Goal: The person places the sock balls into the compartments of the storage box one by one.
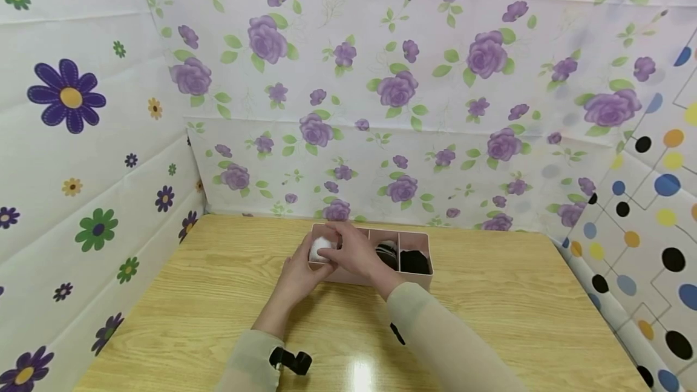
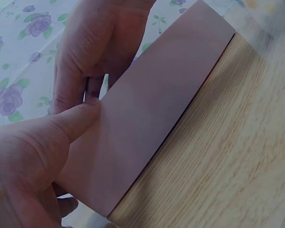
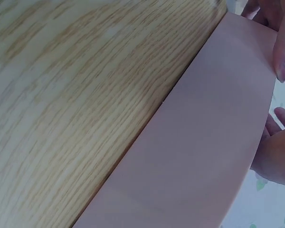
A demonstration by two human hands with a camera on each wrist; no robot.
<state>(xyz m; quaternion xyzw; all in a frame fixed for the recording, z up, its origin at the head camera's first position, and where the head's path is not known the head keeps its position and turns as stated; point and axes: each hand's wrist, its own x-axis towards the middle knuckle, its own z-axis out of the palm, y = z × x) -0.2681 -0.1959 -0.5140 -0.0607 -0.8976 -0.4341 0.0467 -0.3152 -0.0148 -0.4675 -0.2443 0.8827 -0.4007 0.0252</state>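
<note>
A pale pink divided box (image 1: 354,276) stands on the table, its compartments holding soft bundles. My left hand (image 1: 298,274) grips the box's left end. In the left wrist view its thumb (image 2: 80,118) lies at the front wall's top edge, with the other fingers round the end. A white cloth bundle (image 1: 321,248) sits in the leftmost compartment. Over that compartment reaches my right hand (image 1: 356,251), its thumb against the white bundle; its fingertips are hidden. Further right are a dark striped bundle (image 1: 386,254) and a black bundle (image 1: 415,262), possibly rolled socks.
The wooden table (image 1: 490,307) extends in front of the box and to both sides. A flowered cloth (image 1: 348,156) hangs close behind the box. Patterned cloths also hang at the left (image 1: 98,168) and right (image 1: 653,216).
</note>
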